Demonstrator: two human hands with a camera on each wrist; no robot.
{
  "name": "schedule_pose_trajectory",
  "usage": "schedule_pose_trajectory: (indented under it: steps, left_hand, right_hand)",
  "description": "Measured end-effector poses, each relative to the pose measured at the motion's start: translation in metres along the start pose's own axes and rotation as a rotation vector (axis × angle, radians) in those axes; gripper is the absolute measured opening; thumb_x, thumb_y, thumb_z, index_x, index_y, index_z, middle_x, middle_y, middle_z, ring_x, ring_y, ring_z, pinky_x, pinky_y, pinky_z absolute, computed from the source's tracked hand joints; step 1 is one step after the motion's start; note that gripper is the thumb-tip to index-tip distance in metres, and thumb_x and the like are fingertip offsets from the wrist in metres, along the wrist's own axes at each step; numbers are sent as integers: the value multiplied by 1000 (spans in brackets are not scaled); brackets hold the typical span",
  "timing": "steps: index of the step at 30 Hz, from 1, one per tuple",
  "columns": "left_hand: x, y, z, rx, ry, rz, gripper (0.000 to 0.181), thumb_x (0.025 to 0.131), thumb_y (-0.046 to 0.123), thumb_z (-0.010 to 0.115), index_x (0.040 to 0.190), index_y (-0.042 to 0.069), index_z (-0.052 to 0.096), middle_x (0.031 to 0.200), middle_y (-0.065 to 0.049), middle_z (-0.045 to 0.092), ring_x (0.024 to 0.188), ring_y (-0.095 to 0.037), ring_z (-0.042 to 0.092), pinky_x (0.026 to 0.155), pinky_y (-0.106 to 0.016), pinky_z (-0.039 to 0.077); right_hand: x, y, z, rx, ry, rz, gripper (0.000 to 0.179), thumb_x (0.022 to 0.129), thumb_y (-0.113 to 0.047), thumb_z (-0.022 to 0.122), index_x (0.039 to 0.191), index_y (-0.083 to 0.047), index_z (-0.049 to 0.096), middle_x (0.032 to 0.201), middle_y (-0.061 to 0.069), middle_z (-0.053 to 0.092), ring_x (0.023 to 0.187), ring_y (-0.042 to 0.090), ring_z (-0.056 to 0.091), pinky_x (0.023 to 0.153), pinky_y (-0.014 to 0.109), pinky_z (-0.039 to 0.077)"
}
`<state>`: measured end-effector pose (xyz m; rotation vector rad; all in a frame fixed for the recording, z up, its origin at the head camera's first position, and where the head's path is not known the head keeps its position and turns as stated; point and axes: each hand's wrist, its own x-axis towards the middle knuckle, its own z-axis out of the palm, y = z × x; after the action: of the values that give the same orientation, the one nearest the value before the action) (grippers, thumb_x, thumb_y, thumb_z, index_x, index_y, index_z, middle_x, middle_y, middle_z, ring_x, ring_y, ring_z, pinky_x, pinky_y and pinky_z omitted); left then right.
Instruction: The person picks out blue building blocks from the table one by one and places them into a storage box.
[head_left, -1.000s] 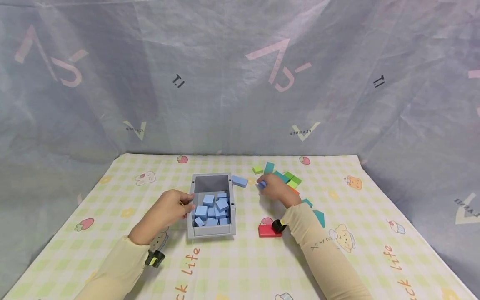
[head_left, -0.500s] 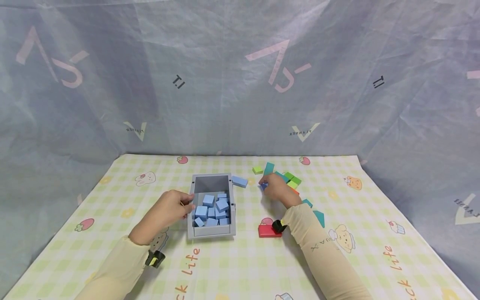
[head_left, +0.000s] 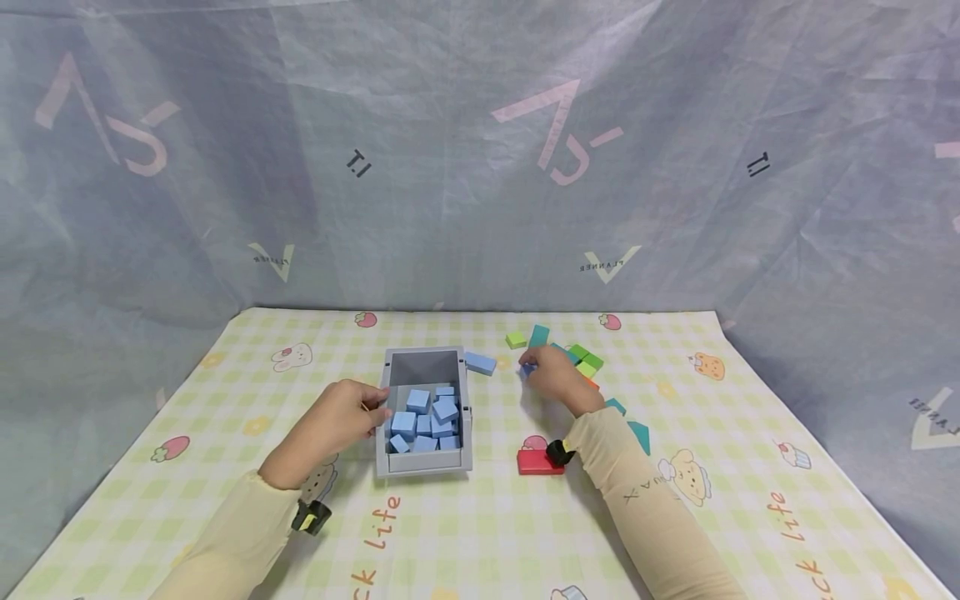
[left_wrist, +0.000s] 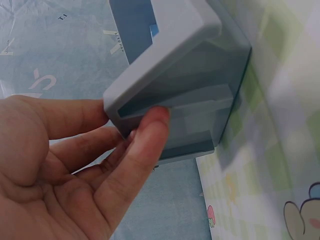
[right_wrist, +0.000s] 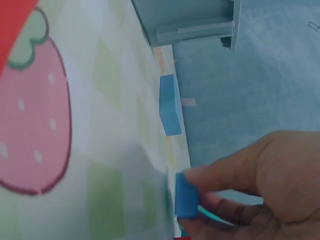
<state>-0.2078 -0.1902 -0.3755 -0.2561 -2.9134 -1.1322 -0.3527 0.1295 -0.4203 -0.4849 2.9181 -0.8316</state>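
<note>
A grey open box (head_left: 423, 466) stands on the table, holding several light blue blocks (head_left: 403, 424). My left hand (head_left: 341, 425) grips its left side; in the left wrist view the thumb (left_wrist: 150, 135) lies against the outer wall and the index finger meets the rim corner. To the right of the box, my right hand (head_left: 555, 375) pinches a small blue block (right_wrist: 186, 196) between thumb and fingers, close to the tablecloth. Another blue block (head_left: 480, 363) lies beside the box's right wall, between it and my right hand.
Teal blocks (head_left: 539, 336), green blocks (head_left: 586, 358) and a lime block (head_left: 515, 340) lie around and behind my right hand. A red block (head_left: 536, 462) sits near the right wrist, and a teal block (head_left: 639, 437) beside the forearm. Grey fabric (head_left: 480, 167) hangs behind the table.
My right hand has shifted very slightly to the right with the small blue block at its fingertips. The left hand and the box stay in place.
</note>
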Motion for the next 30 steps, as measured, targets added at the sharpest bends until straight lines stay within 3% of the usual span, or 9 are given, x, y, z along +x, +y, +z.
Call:
schedule_pose_trajectory:
  steps: [6, 15, 20, 30]
  left_hand:
    - [2, 0, 0, -4, -7, -13, 27, 93, 5, 67, 119, -4, 71, 121, -19, 69, 54, -11, 53, 48, -23, 39]
    - [0, -1, 0, 0, -6, -2, 28, 93, 4, 67, 119, -5, 71, 118, -19, 70, 54, -10, 53, 48, -23, 39]
    - [0, 0, 0, 6, -6, -3, 27, 93, 4, 67, 118, -4, 71, 119, -18, 69, 54, -10, 53, 48, -23, 39]
    - [1, -1, 0, 18, -4, 1, 26, 93, 5, 67, 117, -3, 72, 116, -17, 71, 54, -11, 53, 48, -23, 39]
  right_hand:
    - [-4, -8, -8, 101, 84, -86, 29, 91, -3, 65, 119, 2, 70, 112, 15, 70, 104, 29, 63, 92, 47, 51]
    - [-20, -45, -15, 226, 194, -179, 27, 91, -7, 70, 118, -1, 70, 118, 15, 65, 109, 30, 64, 91, 43, 54]
    - [-31, -71, -13, 339, 206, -249, 27, 91, 1, 68, 118, 3, 68, 121, 17, 61, 109, 29, 62, 91, 37, 55]
    - [-44, -99, 4, 379, 196, -366, 26, 90, 2, 69, 116, -3, 70, 118, 7, 62, 109, 22, 62, 92, 34, 53]
